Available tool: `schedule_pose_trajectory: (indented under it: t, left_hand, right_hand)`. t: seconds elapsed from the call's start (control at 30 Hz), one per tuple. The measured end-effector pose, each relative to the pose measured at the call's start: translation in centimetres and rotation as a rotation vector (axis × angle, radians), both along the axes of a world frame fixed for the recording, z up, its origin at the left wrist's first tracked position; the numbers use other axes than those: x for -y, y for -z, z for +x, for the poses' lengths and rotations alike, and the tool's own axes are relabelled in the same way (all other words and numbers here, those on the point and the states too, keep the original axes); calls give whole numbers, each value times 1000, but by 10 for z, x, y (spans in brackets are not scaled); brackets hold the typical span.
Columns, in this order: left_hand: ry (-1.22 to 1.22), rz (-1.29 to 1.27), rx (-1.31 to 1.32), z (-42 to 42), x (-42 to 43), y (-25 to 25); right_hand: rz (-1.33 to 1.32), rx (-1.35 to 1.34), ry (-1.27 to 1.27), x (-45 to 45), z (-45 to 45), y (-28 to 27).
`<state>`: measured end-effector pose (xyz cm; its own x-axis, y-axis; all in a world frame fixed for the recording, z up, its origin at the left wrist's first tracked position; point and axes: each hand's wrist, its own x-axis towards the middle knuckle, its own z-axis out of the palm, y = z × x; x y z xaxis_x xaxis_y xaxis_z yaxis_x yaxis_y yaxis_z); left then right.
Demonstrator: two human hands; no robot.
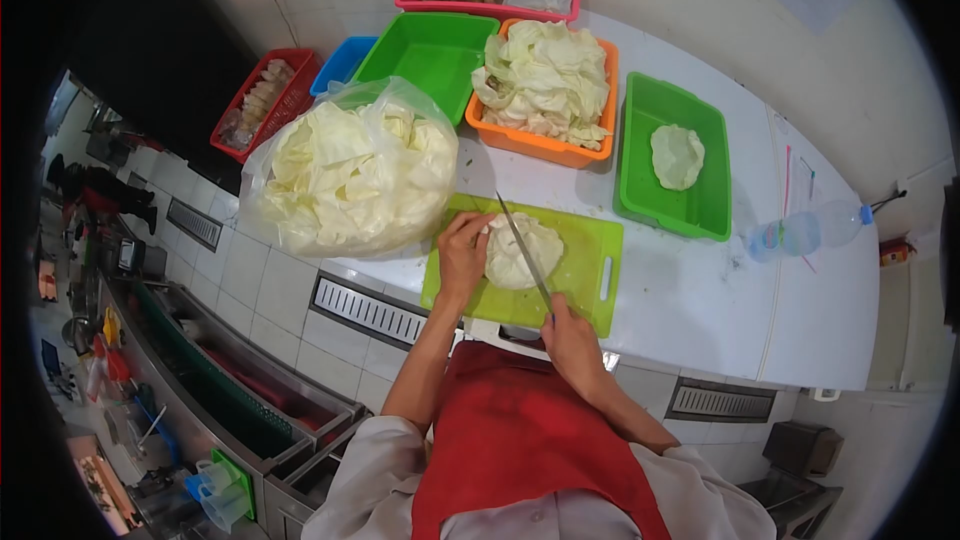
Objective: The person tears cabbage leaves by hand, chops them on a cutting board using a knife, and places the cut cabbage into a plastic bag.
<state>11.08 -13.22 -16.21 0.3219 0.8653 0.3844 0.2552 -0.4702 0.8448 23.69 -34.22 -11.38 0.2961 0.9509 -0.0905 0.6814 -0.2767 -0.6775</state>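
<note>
My right hand (573,343) is closed around the handle of a kitchen knife (522,248). The long blade points away from me and lies over a pale cabbage leaf (541,243) on a lime-green cutting board (591,236). At the leaf's left edge, my left hand (463,258) holds it with curled fingertips. Whether the blade has gone into the leaf I cannot tell. Just beyond my left hand stands a clear plastic bag (262,202) filled with cabbage leaves (345,175).
An orange tub (540,145) heaped with cabbage leaves stands behind the board. To its right, a green tub (646,202) holds one leaf. Another green tub (425,50) is at the back left. A water bottle (810,231) lies on the white table (690,310) at right.
</note>
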Motion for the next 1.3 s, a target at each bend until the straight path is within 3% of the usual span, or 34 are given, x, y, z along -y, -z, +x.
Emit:
schedule_pose_trajectory:
  t: [0.67,1.03,1.13,1.2,1.3]
  left_hand:
    - [-77,69,-56,7,2,14]
    - [-92,148,1,2,12,21]
    - [-127,64,-34,-3,14,17]
    - [-132,48,-82,-8,14,11]
    - [-122,32,-173,-21,18,5]
  right_hand:
    - [-139,38,-6,-23,-6,-5]
    - [-171,44,-5,-18,-2,31]
    - [-376,-40,12,39,11,8]
    - [-515,90,-77,101,27,-1]
    - [-743,-15,-8,119,37,-100]
